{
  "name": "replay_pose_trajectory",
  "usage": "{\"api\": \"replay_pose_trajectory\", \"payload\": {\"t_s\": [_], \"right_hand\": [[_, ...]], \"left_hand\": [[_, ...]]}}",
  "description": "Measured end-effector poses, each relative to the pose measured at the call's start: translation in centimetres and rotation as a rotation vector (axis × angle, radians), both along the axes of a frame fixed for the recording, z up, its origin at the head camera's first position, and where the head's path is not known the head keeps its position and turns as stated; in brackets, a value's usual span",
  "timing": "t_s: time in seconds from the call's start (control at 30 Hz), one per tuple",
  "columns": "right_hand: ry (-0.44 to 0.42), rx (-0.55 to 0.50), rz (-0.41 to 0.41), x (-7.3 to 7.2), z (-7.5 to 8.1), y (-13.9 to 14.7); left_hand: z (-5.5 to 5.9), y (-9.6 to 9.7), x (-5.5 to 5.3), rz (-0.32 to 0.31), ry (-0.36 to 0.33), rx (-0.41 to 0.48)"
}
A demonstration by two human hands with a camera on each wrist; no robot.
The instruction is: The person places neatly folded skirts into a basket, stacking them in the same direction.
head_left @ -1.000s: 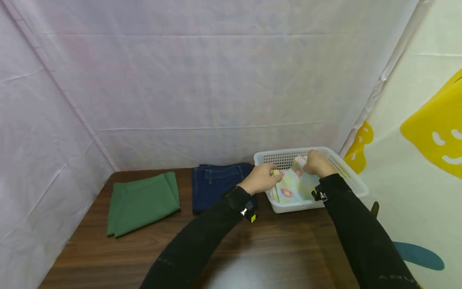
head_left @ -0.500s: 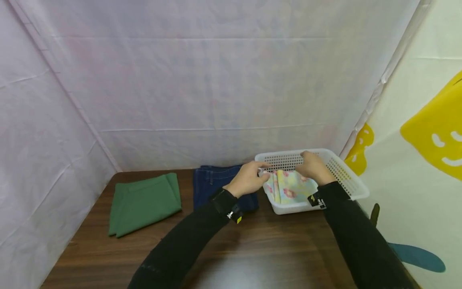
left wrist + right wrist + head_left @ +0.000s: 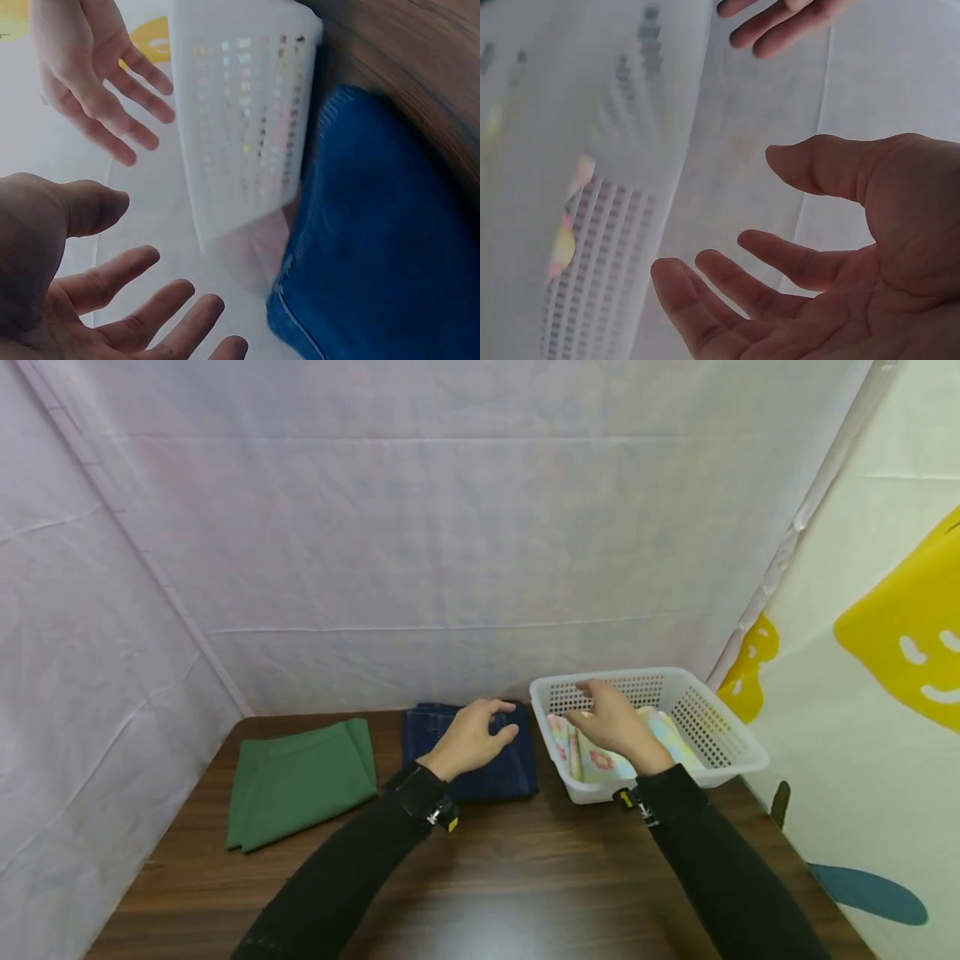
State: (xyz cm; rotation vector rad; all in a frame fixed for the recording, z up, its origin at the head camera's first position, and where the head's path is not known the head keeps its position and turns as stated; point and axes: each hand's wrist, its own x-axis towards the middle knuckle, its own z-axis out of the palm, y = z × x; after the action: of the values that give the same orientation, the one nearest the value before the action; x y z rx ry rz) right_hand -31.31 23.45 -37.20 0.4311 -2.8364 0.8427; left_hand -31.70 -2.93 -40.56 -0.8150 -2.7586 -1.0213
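Note:
Over the folded blue jeans (image 3: 517,768), my left hand (image 3: 471,739) hovers with its fingers spread and nothing in them. My right hand (image 3: 611,720) is above the white plastic basket (image 3: 712,731), its fingers apart and also holding nothing. Inside the basket lies a folded floral cloth (image 3: 600,762), pale yellow and blue with pink flowers, partly hidden by the right hand. In the left wrist view the jeans (image 3: 382,232) lie beside the basket's perforated side (image 3: 247,120).
A folded green garment (image 3: 303,785) lies on the left of the brown wooden table (image 3: 510,877). A white sheet wall (image 3: 450,543) stands behind the table, and a wall with yellow shapes (image 3: 907,635) rises on the right.
Both hands have let go of the floral cloth, which now rests in the basket. The left hand has moved left over the jeans; the right hand has also shifted left, above the basket.

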Motion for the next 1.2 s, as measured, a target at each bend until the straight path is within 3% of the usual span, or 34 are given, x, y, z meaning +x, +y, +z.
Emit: {"api": "replay_pose_trajectory", "payload": {"t_s": [0.37, 0.57, 0.8, 1.2], "right_hand": [[0.091, 0.046, 0.06, 2.4, -0.7, -5.3], [0.103, 0.09, 0.049, 2.6, -2.4, -8.2], [0.062, 0.053, 0.071, 3.0, -4.6, -10.7], [-0.004, 0.064, 0.013, 1.4, -8.6, -12.5]], "left_hand": [[-2.1, -4.3, -0.1, 0.112, 0.009, -0.062], [-3.4, -6.5, 0.0, 0.191, -0.019, -0.062], [-4.5, -8.7, 0.3, 0.266, -0.066, -0.073], [-5.7, -9.9, -0.2, 0.36, -0.143, -0.1]]}}
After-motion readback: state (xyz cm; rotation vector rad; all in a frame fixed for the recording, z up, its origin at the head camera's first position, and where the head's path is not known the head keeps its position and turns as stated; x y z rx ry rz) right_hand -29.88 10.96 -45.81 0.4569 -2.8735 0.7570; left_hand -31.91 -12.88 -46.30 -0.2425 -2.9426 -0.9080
